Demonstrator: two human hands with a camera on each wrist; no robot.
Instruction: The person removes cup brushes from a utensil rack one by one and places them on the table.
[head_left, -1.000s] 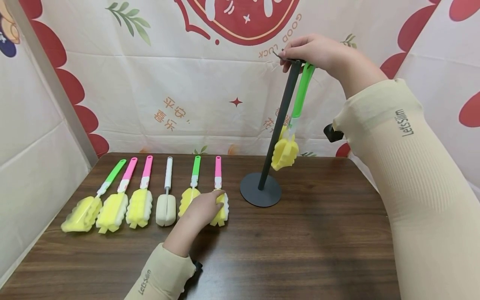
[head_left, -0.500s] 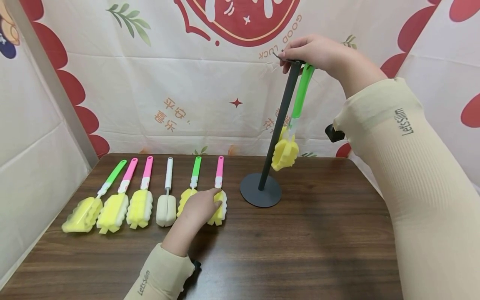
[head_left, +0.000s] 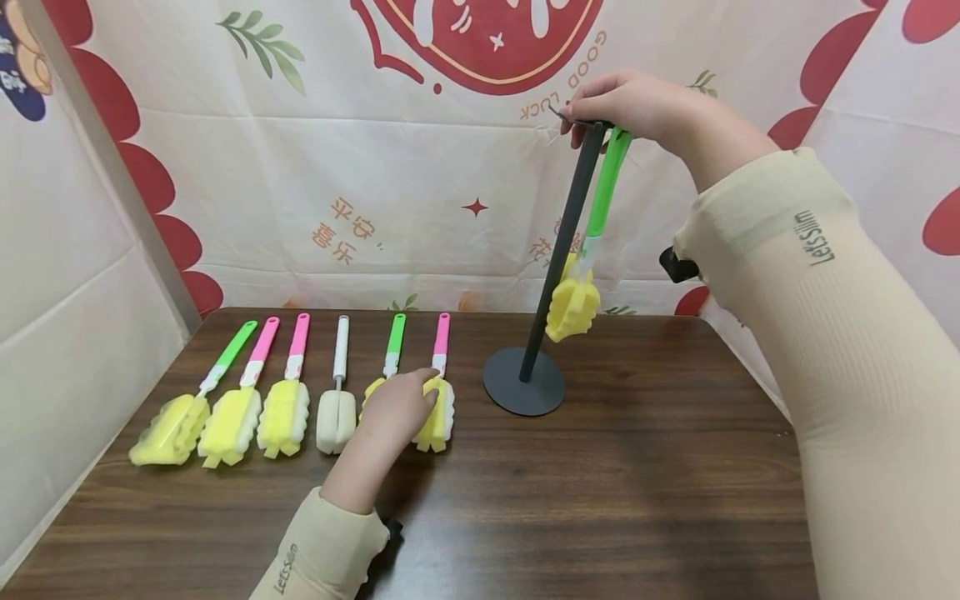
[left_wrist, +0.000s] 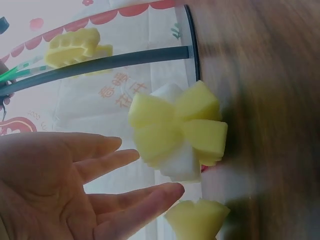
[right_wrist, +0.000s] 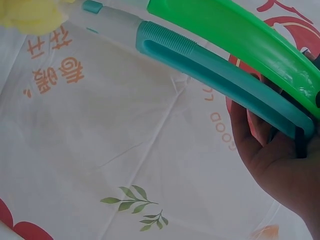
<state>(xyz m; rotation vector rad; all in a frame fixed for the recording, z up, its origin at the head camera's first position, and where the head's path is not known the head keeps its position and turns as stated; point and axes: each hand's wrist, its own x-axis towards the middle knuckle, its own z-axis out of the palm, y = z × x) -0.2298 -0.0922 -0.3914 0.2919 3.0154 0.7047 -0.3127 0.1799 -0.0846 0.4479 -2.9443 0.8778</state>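
Note:
My left hand (head_left: 393, 408) reaches over the right end of a row of sponge brushes, beside a pink-handled sponge brush (head_left: 441, 333). Its fingertips are right at the sponge and neck in the head view. The left wrist view shows its fingers straight and spread next to the yellow and white sponge (left_wrist: 177, 125). Up at the right, my right hand (head_left: 637, 104) grips the hooked top of a dark stand (head_left: 570, 233). Two sponge brushes hang there, one with a bright green handle (right_wrist: 240, 45), one with a teal handle (right_wrist: 215, 70). The right fingers are partly hidden behind these handles.
Left of the pink-handled brush lie more brushes: a green-handled one partly under my left hand, a white one (head_left: 336, 421), and several others with pink or green handles. The stand's round base (head_left: 525, 392) rests on the wooden table (head_left: 600, 500). A printed cloth (head_left: 262, 208) hangs behind.
My left hand has slid slightly up along the pink-handled brush. That brush has turned a little, its handle end swinging right. My right hand stays at the stand's top.

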